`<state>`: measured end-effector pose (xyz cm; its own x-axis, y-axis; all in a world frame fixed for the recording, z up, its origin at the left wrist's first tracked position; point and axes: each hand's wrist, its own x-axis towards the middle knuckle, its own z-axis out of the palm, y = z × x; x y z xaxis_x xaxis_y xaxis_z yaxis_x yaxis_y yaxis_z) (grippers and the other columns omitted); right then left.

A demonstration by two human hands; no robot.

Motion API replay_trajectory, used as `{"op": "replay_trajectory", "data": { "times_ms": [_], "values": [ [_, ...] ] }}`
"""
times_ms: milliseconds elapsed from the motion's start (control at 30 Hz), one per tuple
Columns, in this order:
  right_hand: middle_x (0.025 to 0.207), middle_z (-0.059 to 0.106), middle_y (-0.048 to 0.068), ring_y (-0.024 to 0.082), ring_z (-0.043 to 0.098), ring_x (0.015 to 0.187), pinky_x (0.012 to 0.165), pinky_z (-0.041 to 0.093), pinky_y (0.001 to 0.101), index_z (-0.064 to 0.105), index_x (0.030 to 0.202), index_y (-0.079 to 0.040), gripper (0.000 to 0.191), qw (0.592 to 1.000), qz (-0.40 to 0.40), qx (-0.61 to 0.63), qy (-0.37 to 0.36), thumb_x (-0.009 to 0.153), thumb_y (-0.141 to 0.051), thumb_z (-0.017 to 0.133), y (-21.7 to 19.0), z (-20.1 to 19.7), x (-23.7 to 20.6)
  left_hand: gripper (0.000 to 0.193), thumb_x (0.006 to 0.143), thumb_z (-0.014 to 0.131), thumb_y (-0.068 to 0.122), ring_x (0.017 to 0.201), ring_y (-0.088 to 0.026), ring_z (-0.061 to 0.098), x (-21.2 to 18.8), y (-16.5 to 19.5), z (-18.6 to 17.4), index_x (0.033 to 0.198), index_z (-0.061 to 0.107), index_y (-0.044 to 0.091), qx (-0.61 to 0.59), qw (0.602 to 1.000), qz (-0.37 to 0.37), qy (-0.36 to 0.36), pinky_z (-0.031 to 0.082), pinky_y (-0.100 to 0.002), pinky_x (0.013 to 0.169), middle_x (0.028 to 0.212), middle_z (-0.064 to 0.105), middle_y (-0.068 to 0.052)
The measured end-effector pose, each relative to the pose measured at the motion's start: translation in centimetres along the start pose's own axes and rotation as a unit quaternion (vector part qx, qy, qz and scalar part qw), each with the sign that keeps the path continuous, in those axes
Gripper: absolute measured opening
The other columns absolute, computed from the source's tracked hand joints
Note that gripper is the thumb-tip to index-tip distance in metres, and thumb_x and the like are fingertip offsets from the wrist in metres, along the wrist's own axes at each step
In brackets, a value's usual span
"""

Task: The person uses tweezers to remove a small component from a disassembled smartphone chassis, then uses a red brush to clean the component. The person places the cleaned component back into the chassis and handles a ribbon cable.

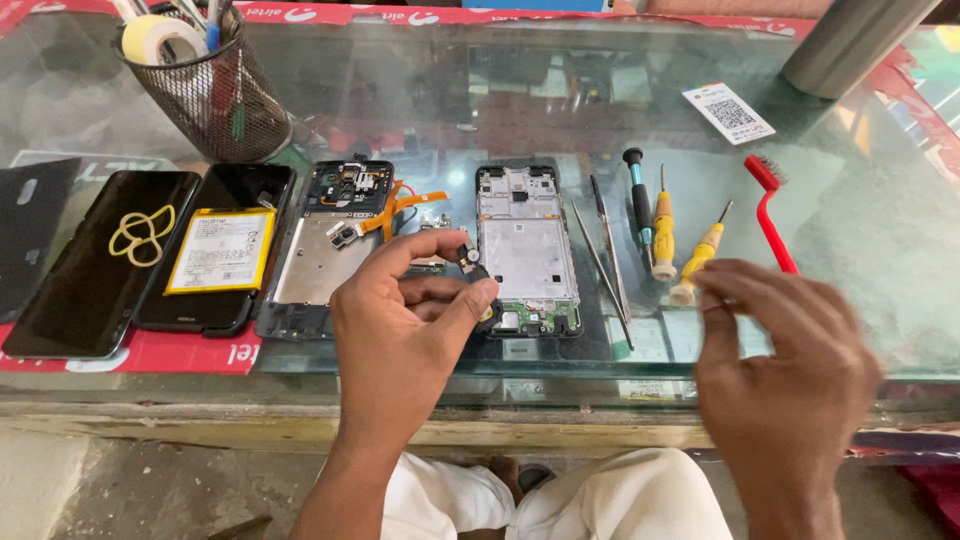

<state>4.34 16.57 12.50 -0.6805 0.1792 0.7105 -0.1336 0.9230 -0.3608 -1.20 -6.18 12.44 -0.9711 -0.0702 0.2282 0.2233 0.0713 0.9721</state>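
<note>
Nearest to the camera, the left hand (pixel 405 320) holds a small black phone part (pixel 472 262) between the thumb and the forefinger, pinched narrow, just above the front edge of the glass counter (pixel 860 230). The right hand (pixel 780 365) is blurred; its fingers are loosely curled and hold nothing that I can see, near a yellow screwdriver (pixel 698 262).

Just behind the left hand lies an opened phone frame (pixel 527 250) with its board showing. To its left lies a second opened phone body (pixel 335 245) with an orange flex cable (pixel 405 205), then a phone with a yellow-edged battery (pixel 220 250), then a dark screen (pixel 95 265) with yellow rubber bands (pixel 142 235) on it. To the right are tweezers (pixel 605 262), two more screwdrivers (pixel 652 220) and a red brush (pixel 770 212).

Far left at the back, a black mesh cup (pixel 215 100) contains a tape roll (pixel 160 38) and some tools.
</note>
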Motion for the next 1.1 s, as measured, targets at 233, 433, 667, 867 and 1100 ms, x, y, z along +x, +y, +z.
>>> {"op": "replay_trajectory", "data": {
  "times_ms": [233, 433, 667, 867, 1100],
  "values": [
    [0.108, 0.068, 0.019, 0.035, 0.062, 0.098, 0.090, 0.048, 0.0471, 0.073, 0.120, -0.002, 0.035, 0.984, 0.136, -0.097, -0.063, 0.090, -0.018, 0.078, 6.7, 0.7, 2.3, 0.046, 0.075, 0.076, -0.008, 0.085, -0.010, 0.077, 0.0, 0.1, -0.2, 0.120, 0.066, -0.002, -0.027, 0.997, 0.059, -0.038, 0.063, -0.022, 0.070, 0.112, 0.070, -0.011],
    [0.111, 0.068, 0.017, 0.035, 0.065, 0.098, 0.090, 0.048, 0.0489, 0.069, 0.124, -0.001, 0.029, 0.977, 0.178, -0.080, -0.081, 0.098, -0.013, 0.065, 8.3, 1.5, 2.0, 0.056, 0.078, 0.073, -0.005, 0.087, -0.006, 0.070, -0.1, -0.8, -0.5, 0.131, 0.056, 0.003, -0.052, 0.993, 0.099, -0.030, 0.058, -0.019, 0.079, 0.099, 0.076, -0.007],
    [0.099, 0.065, 0.021, 0.027, 0.063, 0.073, 0.070, 0.049, 0.0394, 0.066, 0.120, 0.007, 0.019, 0.982, 0.188, -0.006, 0.032, 0.106, 0.001, 0.055, 7.0, -0.9, -0.3, 0.018, 0.093, 0.067, 0.001, 0.074, -0.009, 0.070, 0.3, -1.0, -0.4, 0.111, 0.072, -0.002, -0.069, 0.995, 0.000, -0.071, 0.059, -0.025, 0.066, 0.089, 0.074, -0.007],
    [0.084, 0.062, 0.012, 0.011, 0.056, 0.060, 0.050, 0.052, 0.0270, 0.062, 0.127, 0.010, 0.030, 0.865, 0.191, 0.462, -0.054, 0.101, 0.000, 0.052, 4.5, 0.2, -12.7, 0.027, 0.089, 0.067, -0.005, 0.083, -0.010, 0.070, -1.1, -1.0, -0.5, 0.116, 0.073, -0.004, -0.122, 0.987, 0.033, -0.099, 0.058, -0.024, 0.076, 0.100, 0.073, -0.006],
    [0.083, 0.063, 0.008, 0.006, 0.049, 0.061, 0.056, 0.043, 0.0197, 0.052, 0.148, 0.002, 0.051, 0.818, 0.110, 0.533, -0.184, 0.100, -0.010, 0.062, 4.1, 0.5, -18.0, 0.033, 0.086, 0.071, -0.011, 0.091, -0.021, 0.077, -9.1, -1.8, 1.4, 0.118, 0.065, -0.015, -0.258, 0.959, -0.117, 0.015, 0.062, -0.032, 0.084, 0.103, 0.076, -0.019]
  ]
}}
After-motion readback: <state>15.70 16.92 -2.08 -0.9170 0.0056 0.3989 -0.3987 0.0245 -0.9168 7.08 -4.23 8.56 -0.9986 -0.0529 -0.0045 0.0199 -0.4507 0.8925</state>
